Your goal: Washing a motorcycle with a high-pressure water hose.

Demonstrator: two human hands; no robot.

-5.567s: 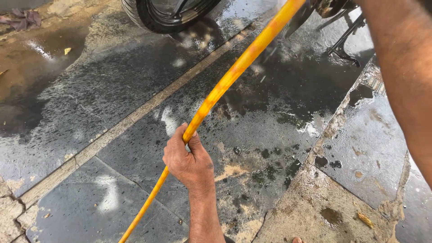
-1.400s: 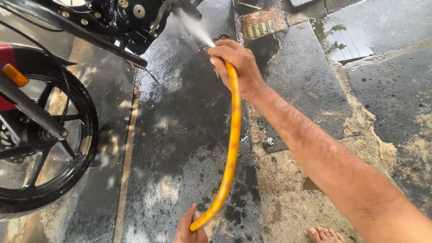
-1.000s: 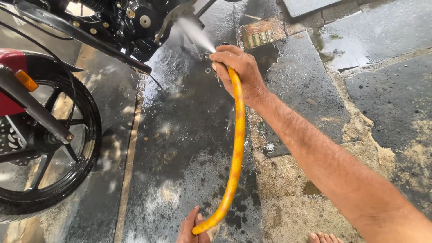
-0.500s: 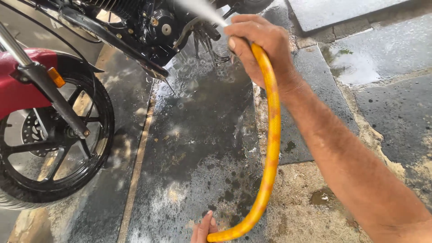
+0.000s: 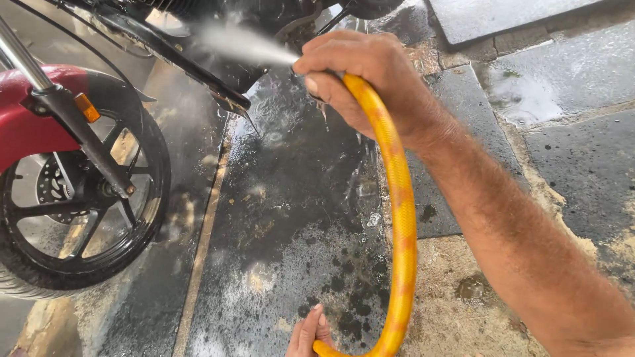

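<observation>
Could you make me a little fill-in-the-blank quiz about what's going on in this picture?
1. The right hand grips the end of a hose whose colour is ____.
2. The water spray shoots toward the ____ side of the picture.
3. The mudguard above the black wheel is coloured ____.
4. The left hand holds the hose at the ____ edge of the picture.

Missing words: yellow-orange; left; red; bottom

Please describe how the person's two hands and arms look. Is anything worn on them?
The right hand and its forearm are bare and hairy: no sleeve, glove, watch or ring is visible. Of the left hand only the fingers show at the bottom edge, also bare. Both look wet.
</observation>
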